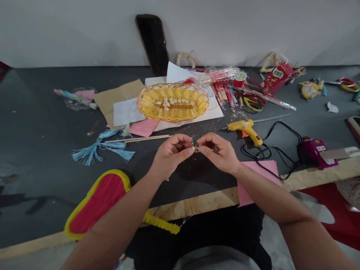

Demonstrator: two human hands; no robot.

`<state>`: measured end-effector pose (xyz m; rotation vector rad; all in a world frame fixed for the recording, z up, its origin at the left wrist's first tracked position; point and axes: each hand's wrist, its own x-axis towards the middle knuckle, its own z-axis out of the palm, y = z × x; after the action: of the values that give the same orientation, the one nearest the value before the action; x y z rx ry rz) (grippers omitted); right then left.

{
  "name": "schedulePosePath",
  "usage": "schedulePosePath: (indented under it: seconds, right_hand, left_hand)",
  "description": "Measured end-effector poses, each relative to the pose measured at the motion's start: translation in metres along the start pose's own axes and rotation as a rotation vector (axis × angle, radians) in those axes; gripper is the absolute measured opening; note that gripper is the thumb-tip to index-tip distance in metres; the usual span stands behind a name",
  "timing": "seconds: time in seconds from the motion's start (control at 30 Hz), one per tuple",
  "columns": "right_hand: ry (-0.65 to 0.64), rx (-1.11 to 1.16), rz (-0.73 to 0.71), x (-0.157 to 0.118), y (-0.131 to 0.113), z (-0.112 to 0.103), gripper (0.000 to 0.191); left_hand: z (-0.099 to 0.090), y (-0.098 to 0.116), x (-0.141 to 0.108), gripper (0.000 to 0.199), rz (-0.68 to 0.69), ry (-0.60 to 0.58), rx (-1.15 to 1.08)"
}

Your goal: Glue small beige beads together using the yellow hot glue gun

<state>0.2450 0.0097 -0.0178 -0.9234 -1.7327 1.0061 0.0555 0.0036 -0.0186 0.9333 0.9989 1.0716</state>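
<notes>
beyond the fingers (186, 153): red carton (277, 81), chinese characters (278, 73)

Pieces (166, 104) in a basket (174, 113) on papers (126, 112), phone (153, 43) behind, glue gun (244, 126) right, tassels (89, 153) left, across the tabletop (39, 157).

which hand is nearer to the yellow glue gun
Right. The right hand is just to the near left of the yellow glue gun, apart from it; the left hand is farther left, beyond the right hand.

Small piece (196, 149) between left fingers (185, 153) and right fingers (207, 152)
</notes>
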Motion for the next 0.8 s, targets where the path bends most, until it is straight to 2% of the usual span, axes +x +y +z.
schedulePosePath:
  seconds: [0.27, 0.57, 0.8]
  right_hand:
    - [-0.160, -0.054, -0.107, 0.0028, -0.0002, -0.0031, 0.020]
    - [-0.058, -0.118, -0.130, 0.0010, 0.0012, -0.0002, 0.008]
    - [-0.056, -0.093, -0.109, 0.0012, 0.0002, -0.0001, 0.006]
  left_hand:
    - [0.0027, 0.0050, -0.0005, 0.051, -0.024, -0.044, 0.017]
    - [0.0020, 0.0027, 0.0006, 0.052, -0.015, -0.043, 0.027]
    - [0.0009, 0.0004, 0.0009, 0.049, 0.000, -0.049, 0.017]
